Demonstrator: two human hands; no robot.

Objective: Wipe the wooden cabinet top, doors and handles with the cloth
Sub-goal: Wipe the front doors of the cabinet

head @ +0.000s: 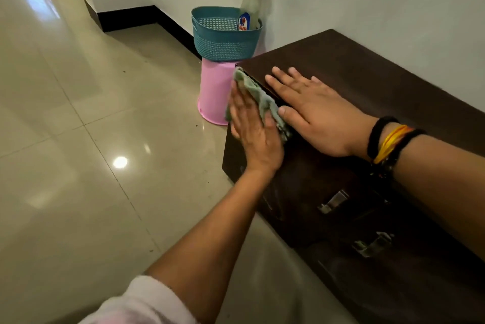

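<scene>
A low dark wooden cabinet (pixel 367 82) stands against the wall on the right. My left hand (pixel 252 129) presses a grey-green cloth (pixel 262 99) flat against the upper edge of the cabinet's front door, near the far corner. Its fingers are straight and the cloth lies under the palm. My right hand (pixel 307 108) lies flat on the cabinet top, fingers spread, thumb at the front edge beside the cloth. Two metal handles (pixel 333 201) (pixel 372 245) sit lower on the doors, nearer to me.
A pink bucket (pixel 214 95) stands upside down on the tiled floor just beyond the cabinet's far end. It carries a teal perforated basket (pixel 223 37) with a clear bottle (pixel 250 0) in it. White walls close off the corner behind.
</scene>
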